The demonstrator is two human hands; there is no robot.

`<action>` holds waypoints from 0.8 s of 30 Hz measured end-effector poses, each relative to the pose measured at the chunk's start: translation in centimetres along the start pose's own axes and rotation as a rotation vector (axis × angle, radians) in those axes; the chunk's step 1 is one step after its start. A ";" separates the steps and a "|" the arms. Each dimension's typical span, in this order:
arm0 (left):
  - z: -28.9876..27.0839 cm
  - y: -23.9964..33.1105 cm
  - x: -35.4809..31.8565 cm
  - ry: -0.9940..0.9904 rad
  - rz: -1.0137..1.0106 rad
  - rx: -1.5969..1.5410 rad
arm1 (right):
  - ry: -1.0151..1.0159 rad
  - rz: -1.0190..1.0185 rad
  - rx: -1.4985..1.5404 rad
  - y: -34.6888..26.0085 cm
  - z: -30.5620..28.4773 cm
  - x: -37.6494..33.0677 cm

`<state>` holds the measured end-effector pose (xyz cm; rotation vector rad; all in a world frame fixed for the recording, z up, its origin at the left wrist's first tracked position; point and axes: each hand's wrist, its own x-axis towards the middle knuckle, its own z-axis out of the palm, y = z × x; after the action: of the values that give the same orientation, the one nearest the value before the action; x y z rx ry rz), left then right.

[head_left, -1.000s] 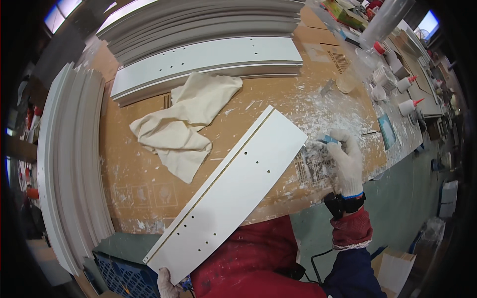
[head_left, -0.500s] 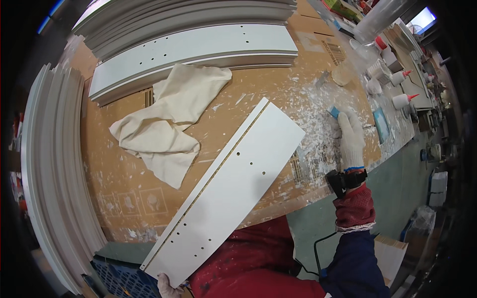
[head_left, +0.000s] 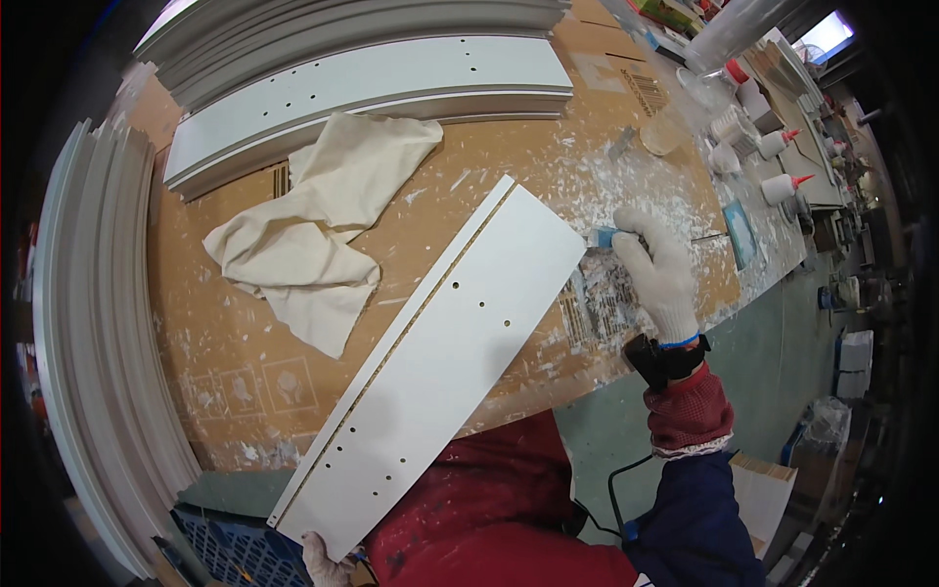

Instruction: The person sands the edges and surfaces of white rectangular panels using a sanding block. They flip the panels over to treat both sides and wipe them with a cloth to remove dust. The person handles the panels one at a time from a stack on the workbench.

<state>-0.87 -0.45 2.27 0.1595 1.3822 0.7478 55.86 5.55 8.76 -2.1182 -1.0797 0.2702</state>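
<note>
1. A long white board (head_left: 430, 372) slanted across the near part of the table (head_left: 430, 220), its far end over the tabletop and its near end sticking out past the front edge, in front of the person's red clothing (head_left: 479, 499).
2. The left hand (head_left: 325, 560), in a pale glove, gripped the board at its near end; the thumb side showed there, while the other fingers were hidden.
3. The right hand (head_left: 657, 274), also gloved, was closed around a small blue tool (head_left: 603, 238), pinched between thumb and fingers.
4. The tool's tip was at the board's far right corner; whether it touched the edge could not be told.
5. The board had a narrow brown groove along its left long side and small dark holes in its white face.
6. A cream cloth (head_left: 303, 235) lay crumpled on the table, left of the board.
7. Behind the cloth stood a stack of boards (head_left: 372, 83), and more boards (head_left: 98, 342) were lined up at the left.
8. White flakes (head_left: 567, 186) covered the table near the right hand, and a white bottle (head_left: 781, 188) with a red tip stood farther right.
</note>
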 end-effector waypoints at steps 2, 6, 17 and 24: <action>-1.1 -0.5 0.7 -0.010 0.078 -0.049 | 0.051 0.015 0.006 0.7 0.2 0.0; -2.3 -1.6 2.4 -0.087 0.176 -0.076 | 0.158 0.078 0.094 2.6 0.1 0.1; -3.0 -1.6 2.2 0.023 0.234 0.289 | 0.160 -0.033 -0.193 -0.7 -0.2 -3.2; -0.9 2.3 0.0 -0.013 0.467 0.701 | -0.682 0.297 0.673 -6.1 6.1 -14.8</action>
<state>-2.64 1.02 3.29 1.0620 1.5666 0.6035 39.90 -0.36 6.68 -1.5690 -0.8384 1.3665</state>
